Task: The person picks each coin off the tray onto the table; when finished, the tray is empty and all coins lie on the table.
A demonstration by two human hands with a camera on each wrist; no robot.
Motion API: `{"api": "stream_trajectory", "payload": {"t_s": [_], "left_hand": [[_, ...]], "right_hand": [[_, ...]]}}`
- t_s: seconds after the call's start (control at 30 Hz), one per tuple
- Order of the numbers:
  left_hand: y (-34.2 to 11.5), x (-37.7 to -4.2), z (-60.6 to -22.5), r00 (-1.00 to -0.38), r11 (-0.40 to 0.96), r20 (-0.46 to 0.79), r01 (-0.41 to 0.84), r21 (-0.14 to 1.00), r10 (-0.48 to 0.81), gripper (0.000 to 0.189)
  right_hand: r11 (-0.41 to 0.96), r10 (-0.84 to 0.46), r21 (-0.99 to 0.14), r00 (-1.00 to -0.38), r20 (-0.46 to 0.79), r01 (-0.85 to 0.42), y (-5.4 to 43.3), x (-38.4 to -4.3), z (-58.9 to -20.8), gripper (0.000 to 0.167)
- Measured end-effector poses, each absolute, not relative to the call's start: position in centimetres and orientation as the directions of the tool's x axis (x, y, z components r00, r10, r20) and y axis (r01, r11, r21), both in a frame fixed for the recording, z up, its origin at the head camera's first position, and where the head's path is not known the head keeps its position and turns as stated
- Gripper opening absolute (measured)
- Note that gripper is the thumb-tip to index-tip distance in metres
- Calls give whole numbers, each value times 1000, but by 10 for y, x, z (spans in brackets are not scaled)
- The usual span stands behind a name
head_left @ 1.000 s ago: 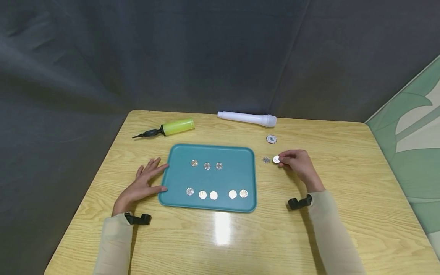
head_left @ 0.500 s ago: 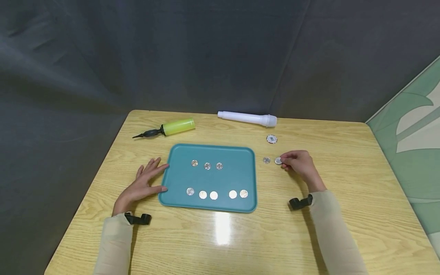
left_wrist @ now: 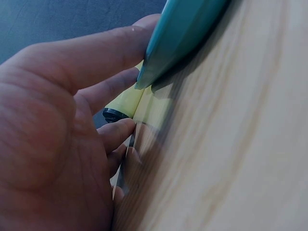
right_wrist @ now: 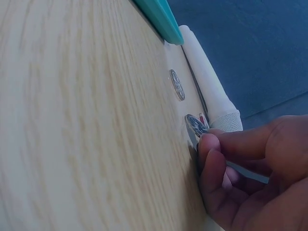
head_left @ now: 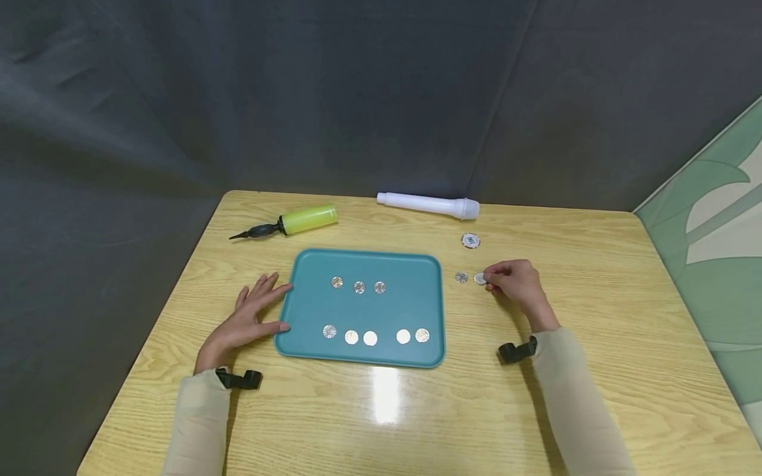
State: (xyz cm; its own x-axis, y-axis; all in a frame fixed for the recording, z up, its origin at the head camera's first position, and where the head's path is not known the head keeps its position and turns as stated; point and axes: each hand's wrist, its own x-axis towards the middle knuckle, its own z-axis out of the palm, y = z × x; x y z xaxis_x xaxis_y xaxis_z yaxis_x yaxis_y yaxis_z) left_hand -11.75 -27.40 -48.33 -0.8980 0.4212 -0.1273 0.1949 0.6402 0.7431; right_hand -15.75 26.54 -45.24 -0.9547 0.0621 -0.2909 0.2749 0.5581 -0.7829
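A silver coin [right_wrist: 195,125] is pinched between the thumb and fingers of my right hand [head_left: 516,285], low over the table to the right of the tray. Just left of it a second coin [head_left: 461,277] lies flat on the wood. My left hand [head_left: 245,324] has its fingers spread, with index finger and thumb at the left edge of the teal tray [head_left: 411,264]; the left wrist view shows the fingertips against the tray's side [left_wrist: 159,53]. Inside the tray, three coins [head_left: 359,287] form a back row, and several more coins [head_left: 351,337] lie along the front.
Behind the right hand a white poker chip [head_left: 470,240] lies on the table. A white toy microphone [head_left: 425,203] lies along the back edge. At the back left is a yellow-green hand pump [head_left: 308,219] with a black nozzle. A dark curtain [head_left: 357,99] hangs behind the table.
The coin in my right hand has tilted, its bright face turning duller, and the hand has shifted slightly right and then back left. My left hand and the tray have stayed put.
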Motion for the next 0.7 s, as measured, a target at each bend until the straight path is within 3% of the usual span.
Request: {"api": "stream_trajectory", "payload": {"t_s": [0.7], "left_hand": [[-274,-116,-483,-900,636,-137,178,751,414,82]], "right_hand": [[619,98,-746,-966,-238,246,261,-158,-454,22]]}}
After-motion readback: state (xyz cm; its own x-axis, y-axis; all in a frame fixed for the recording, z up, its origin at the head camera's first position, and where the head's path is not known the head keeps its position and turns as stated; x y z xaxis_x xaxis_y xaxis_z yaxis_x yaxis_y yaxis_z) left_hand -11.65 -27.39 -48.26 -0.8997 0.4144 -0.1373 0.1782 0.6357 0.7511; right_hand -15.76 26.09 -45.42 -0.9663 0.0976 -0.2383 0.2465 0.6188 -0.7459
